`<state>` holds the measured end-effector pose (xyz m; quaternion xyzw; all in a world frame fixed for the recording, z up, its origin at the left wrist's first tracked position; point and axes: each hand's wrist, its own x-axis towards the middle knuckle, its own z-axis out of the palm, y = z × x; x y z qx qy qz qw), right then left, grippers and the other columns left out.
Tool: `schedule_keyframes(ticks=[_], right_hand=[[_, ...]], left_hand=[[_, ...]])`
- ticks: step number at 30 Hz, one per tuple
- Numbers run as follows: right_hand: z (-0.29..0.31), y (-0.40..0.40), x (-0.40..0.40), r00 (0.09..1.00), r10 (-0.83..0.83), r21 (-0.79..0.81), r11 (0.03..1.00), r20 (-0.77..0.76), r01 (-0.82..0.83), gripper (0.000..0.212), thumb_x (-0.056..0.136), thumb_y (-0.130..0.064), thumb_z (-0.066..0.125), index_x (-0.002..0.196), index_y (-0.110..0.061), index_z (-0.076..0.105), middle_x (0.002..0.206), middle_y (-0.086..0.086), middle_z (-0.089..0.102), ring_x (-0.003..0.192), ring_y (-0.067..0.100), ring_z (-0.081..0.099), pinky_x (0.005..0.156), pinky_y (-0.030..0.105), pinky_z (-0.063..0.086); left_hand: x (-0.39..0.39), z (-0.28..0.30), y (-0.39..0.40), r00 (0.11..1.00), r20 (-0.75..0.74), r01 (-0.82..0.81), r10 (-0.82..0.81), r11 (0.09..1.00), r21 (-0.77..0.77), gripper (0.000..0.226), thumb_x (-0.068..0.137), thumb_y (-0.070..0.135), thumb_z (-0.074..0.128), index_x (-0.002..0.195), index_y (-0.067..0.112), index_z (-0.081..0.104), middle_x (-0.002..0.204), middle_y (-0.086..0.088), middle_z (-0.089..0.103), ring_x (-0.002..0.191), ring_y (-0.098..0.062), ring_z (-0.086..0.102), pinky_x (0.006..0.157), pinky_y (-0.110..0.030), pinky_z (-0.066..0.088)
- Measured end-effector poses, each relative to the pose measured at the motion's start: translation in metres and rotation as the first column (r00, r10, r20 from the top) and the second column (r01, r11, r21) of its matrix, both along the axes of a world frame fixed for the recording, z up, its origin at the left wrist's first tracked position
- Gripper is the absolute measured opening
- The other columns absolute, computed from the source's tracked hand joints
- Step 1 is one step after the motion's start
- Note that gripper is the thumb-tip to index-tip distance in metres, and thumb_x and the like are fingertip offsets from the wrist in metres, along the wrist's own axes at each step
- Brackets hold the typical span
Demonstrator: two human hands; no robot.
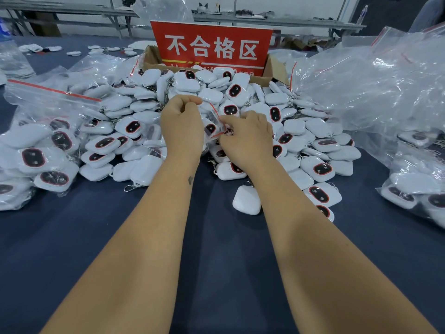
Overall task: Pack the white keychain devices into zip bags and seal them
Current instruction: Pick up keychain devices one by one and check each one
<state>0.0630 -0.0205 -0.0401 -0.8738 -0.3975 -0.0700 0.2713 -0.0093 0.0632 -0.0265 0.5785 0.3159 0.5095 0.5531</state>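
Both hands pinch one small clear zip bag with a red seal strip point(215, 124) — the left hand point(181, 126) at its far upper edge, the right hand point(244, 138) at its near right corner. Inside sits a white rounded keychain device with a dark oval face point(210, 128) (partly hidden by fingers). The bag hangs above the heap of loose white devices point(243, 102) on the dark blue table cloth point(212, 249). Bagged devices point(36, 155) lie left; crumpled empty bags point(375, 83) pile right, a red sign point(212, 48) stands far.

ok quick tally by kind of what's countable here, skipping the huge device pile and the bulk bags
hands: 2, left hand and right hand
zip bag pinched between them: 1
red sign: 1
cardboard box: 1
total: 5
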Motion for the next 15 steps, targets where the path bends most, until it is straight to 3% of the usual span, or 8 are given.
schedule_keyframes(ticks=[5,8,10,13,15], right_hand=[[0.001,0.002,0.004,0.994,0.017,0.156,0.988,-0.106,0.000,0.027,0.088,-0.010,0.061,0.113,-0.015,0.070,0.125,0.005,0.042,0.099,0.023,0.054,0.088,0.031,0.046],[0.002,0.004,0.006,0.992,0.011,0.284,0.958,-0.127,0.026,0.020,0.092,-0.007,0.059,0.102,-0.017,0.073,0.114,0.001,0.044,0.079,0.006,0.048,0.068,0.015,0.039],[0.006,0.003,0.005,0.982,0.039,0.427,0.903,-0.183,0.044,0.024,0.088,-0.004,0.060,0.098,-0.023,0.068,0.105,-0.002,0.043,0.072,0.003,0.047,0.060,0.011,0.035],[0.011,0.001,0.000,0.922,0.187,0.614,0.787,-0.338,0.065,0.050,0.083,0.000,0.064,0.122,-0.029,0.055,0.108,-0.001,0.048,0.087,0.011,0.056,0.072,0.019,0.047],[0.014,0.002,-0.001,0.866,0.236,0.619,0.779,-0.440,0.102,0.056,0.084,-0.002,0.069,0.132,-0.024,0.052,0.115,0.003,0.057,0.097,0.015,0.061,0.083,0.026,0.053]], left_hand=[[0.000,-0.001,0.001,1.000,-0.025,0.007,-0.007,1.000,0.016,0.036,0.086,0.002,0.040,0.074,0.025,0.064,0.061,0.006,0.051,0.047,-0.004,0.040,0.047,-0.018,0.037],[0.001,-0.001,0.001,0.999,-0.043,0.018,-0.017,1.000,0.024,0.036,0.087,0.003,0.041,0.074,0.027,0.065,0.062,0.007,0.052,0.049,-0.005,0.041,0.049,-0.021,0.037],[0.001,-0.001,0.000,0.998,-0.056,0.035,-0.033,0.999,0.027,0.037,0.087,0.003,0.042,0.075,0.027,0.066,0.061,0.007,0.052,0.049,-0.007,0.040,0.050,-0.023,0.036],[0.001,-0.001,0.000,0.995,-0.079,0.056,-0.054,0.998,0.035,0.037,0.088,0.003,0.043,0.078,0.027,0.070,0.053,0.012,0.049,0.047,-0.007,0.038,0.050,-0.024,0.035],[0.001,-0.001,0.000,0.994,-0.085,0.068,-0.065,0.997,0.037,0.036,0.089,0.003,0.044,0.082,0.025,0.072,0.050,0.013,0.048,0.045,-0.007,0.037,0.049,-0.023,0.034]])
